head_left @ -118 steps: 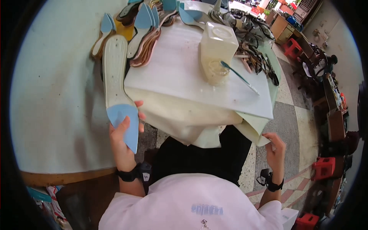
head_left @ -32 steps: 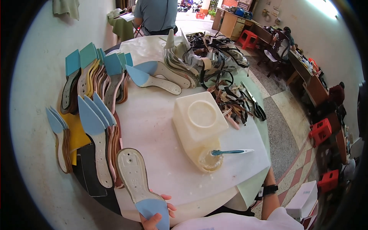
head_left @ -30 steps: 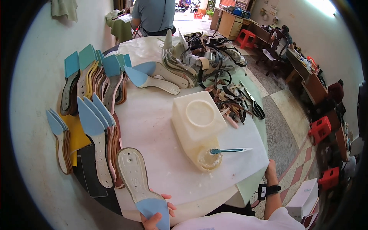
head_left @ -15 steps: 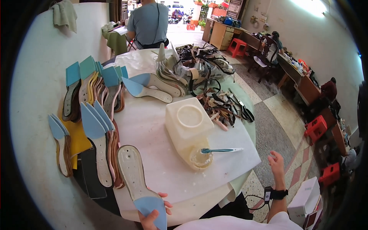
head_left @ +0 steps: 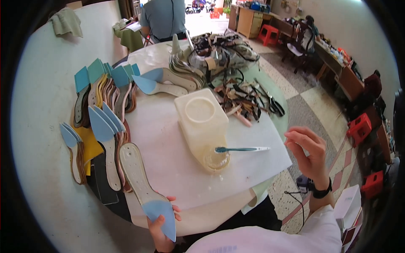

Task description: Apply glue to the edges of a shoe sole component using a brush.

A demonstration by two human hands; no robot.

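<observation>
My left hand [head_left: 158, 227] grips the blue pointed end of a shoe insole [head_left: 137, 168], thumb on top and fingers round the far edge. The insole's pale heel part, with small holes, slants up and left over the table. My right hand [head_left: 310, 154] is raised past the table's right edge, its fingers bent but apart and holding nothing. Nearest to it lies a toothbrush [head_left: 249, 149], bristles over the cut mouth of a cream plastic jug [head_left: 187, 126] on its side. Pale residue coats that opening.
At left stand stacks of blue-tipped insoles [head_left: 112, 156] and teal-tipped ones [head_left: 95, 84]. More insoles [head_left: 168, 84] lie at the back, beside a heap of strap scraps [head_left: 236, 99] and black-handled scissors [head_left: 274, 103]. A seated person [head_left: 162, 21] is beyond the table; red stools [head_left: 359, 128] stand at right.
My right hand has risen up and inward, closer to the toothbrush. My left hand, still on the insole, has shifted slightly left and up in the picture. The whole view has tilted a little.
</observation>
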